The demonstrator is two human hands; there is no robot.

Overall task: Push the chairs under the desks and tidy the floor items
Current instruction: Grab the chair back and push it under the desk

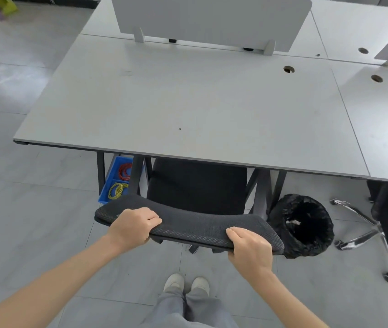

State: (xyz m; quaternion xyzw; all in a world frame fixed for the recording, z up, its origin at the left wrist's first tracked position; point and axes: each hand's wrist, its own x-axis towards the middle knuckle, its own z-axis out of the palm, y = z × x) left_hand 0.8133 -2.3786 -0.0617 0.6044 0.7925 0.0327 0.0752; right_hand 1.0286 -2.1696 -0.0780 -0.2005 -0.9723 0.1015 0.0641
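Our left hand and right hand clench the chair backrest — seat half under the worktop — next, we push straight in.

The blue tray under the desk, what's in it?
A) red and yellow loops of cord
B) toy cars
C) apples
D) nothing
A: the blue tray on the floor beneath the desk holds a red coil and a yellow coil, in separate compartments.

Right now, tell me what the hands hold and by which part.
Both hands, left hand and right hand, grip the black chair by the top edge of its mesh backrest.
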